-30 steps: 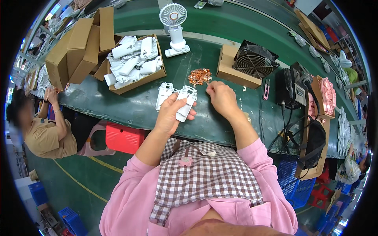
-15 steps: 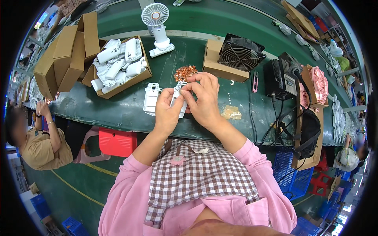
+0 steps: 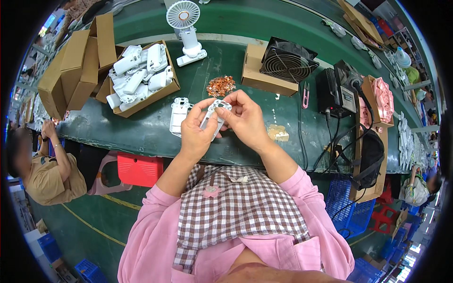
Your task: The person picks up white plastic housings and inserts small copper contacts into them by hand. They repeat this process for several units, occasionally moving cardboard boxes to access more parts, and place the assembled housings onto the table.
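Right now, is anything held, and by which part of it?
A white plastic casing. The left grip holds it toward its near end; the right grip is at its far end; whether it holds there I cannot tell.

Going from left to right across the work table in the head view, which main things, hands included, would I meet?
Cardboard box of white casings, loose white casing, left hand, held white casing, right hand, black fan, black unit with cables, pink parts.
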A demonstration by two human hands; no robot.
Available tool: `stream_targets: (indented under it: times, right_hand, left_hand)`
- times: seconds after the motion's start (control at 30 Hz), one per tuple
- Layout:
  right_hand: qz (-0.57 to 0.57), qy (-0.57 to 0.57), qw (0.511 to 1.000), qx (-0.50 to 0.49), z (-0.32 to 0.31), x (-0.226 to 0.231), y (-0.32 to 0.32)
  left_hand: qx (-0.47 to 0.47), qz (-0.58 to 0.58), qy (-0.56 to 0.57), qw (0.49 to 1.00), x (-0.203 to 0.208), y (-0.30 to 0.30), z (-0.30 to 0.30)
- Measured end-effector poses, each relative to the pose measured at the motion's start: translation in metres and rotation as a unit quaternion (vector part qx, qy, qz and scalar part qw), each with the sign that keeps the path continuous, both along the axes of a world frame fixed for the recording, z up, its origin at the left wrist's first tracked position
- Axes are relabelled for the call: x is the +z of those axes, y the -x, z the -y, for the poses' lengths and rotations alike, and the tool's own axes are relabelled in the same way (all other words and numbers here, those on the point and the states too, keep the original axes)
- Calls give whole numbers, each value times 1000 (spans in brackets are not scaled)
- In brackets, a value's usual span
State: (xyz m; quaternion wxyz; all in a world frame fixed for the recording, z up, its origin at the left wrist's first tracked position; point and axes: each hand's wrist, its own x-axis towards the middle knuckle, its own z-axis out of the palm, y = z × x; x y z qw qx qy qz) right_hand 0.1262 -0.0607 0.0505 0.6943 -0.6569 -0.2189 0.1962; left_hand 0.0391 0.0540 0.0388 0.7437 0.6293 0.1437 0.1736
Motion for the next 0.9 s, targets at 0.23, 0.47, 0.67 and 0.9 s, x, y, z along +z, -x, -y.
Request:
stream_targets:
  times: [0.23, 0.47, 0.67, 0.9]
  right_hand:
    - [-96, -41, 991, 82, 5, 2, -6]
    - [-119, -41, 989, 72, 5, 6, -2]
    - [-97, -26, 993, 59, 5, 1, 0]
    - [-72, -1, 996, 49, 4, -9, -1]
  left_hand:
    - [-4, -31, 14, 999, -3, 1, -6]
    - [-21, -33, 31, 999, -3, 5, -7]
    - [-21, -57, 9, 998, 4, 6, -8]
    - [-22, -72, -3, 997, 3, 7, -9]
